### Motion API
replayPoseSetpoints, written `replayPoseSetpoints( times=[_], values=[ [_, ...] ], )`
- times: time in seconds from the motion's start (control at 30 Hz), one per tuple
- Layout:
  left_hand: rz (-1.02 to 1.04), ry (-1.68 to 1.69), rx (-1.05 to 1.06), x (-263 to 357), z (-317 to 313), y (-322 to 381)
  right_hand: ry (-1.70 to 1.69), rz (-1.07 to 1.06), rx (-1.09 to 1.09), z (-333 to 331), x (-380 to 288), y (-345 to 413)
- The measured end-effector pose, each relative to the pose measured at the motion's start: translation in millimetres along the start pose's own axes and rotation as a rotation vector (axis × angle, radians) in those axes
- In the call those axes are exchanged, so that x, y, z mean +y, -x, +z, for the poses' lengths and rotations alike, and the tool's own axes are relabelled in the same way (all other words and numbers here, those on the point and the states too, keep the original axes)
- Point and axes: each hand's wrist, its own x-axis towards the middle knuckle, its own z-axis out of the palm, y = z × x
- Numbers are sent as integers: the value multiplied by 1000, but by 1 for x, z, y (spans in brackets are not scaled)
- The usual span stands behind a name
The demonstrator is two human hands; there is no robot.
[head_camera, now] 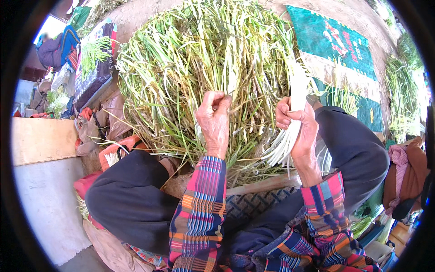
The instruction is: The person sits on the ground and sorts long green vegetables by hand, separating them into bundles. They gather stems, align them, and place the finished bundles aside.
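Note:
My right hand (300,125) is closed around a bundle of long white-stalked greens (283,144), its stem ends hanging down and to the left and its upper part rising above the fist. Left of it, my left hand (215,115) is raised with thumb and forefinger brought together; a thin dark strand shows by the fingertips, but whether they pinch it is unclear. Behind both hands lies a large heap of green and yellowed leafy stalks (204,68), with loose leaves trailing down between my knees.
A green and white printed sack (336,44) lies at the upper right with stalks on it. More greens (402,95) lie at the far right. At the upper left, greens (93,54) rest on a dark patterned mat, near a seated person (51,52). A wooden board (44,139) stands left.

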Motion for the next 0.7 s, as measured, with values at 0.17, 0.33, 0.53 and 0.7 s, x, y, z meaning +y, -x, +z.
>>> replayPoseSetpoints(
  times=[0.17, 0.33, 0.53, 0.7],
  values=[
    [-118, 125, -81, 29, 4, 37, 125, -49, 26, 9, -3, 7],
    [43, 98, -197, 41, 5, 60, 215, -85, 49, 5, 2, 14],
    [191, 10, -282, 36, 8, 74, 497, -106, -7, -16, 15, 10],
    [299, -98, -284, 36, 8, 76, 634, -235, -63, -29, 25, 16]
  ],
)
